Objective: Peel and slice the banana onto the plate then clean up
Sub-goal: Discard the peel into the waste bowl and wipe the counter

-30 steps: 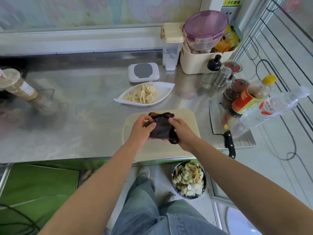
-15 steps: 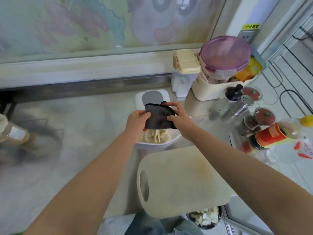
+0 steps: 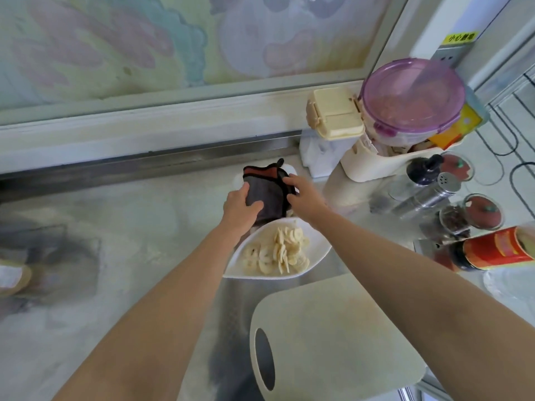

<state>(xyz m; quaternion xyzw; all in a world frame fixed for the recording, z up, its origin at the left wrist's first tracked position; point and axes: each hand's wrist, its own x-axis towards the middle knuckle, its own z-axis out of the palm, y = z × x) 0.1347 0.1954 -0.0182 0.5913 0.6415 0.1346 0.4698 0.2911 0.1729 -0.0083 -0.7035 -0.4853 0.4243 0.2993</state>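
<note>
Your left hand and right hand hold the dark grey folded cloth with a rust-red border between them, fingers curled round its left and right edges. The cloth is at the far edge of the white leaf-shaped ceramic plate, which carries pale banana slices on the steel surface. The beige plastic cutting board lies near right.

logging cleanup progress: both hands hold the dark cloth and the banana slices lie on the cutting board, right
Not quite. In the head view the banana slices lie on the white plate, not the cutting board. The left hand and the right hand do both hold the dark cloth.
</note>
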